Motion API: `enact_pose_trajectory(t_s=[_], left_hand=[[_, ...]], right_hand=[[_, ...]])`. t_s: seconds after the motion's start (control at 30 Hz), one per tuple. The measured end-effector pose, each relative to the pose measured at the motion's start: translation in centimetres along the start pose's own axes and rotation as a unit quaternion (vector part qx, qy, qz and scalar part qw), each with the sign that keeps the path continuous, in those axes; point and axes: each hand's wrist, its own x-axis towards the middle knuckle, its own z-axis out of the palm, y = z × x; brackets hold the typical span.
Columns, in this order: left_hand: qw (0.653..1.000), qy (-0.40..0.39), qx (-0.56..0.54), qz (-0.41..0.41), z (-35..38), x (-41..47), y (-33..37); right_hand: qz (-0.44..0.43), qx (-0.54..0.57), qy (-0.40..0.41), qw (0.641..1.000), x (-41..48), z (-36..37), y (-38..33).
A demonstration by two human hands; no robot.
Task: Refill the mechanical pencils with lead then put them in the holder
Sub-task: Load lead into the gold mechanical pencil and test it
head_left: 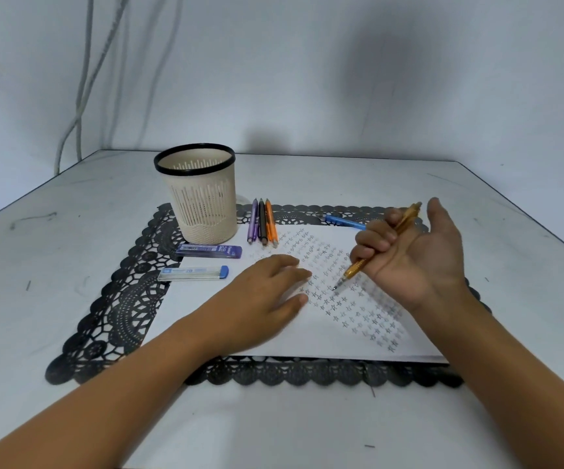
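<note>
Gripping the yellow pencil [380, 243] in curled fingers, the right hand [409, 252] slants it tip-down over the paper [274, 333]; left hand [267, 296] lies flat, nearer the lead tubes [194, 273] to its left.

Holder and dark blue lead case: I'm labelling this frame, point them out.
Holder [203, 201], head view, slotted side wall.
Dark blue lead case [209, 251], head view, middle of its label.
</note>
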Motion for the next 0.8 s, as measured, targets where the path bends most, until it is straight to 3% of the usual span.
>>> enact_pose_trajectory(t_s=[0.8], left_hand=[[0.999,-0.028,0.044,0.001,0.30,0.17,-0.25]], right_hand=[[-0.032,-0.008,-0.018,0.999,-0.17,-0.01,0.00]])
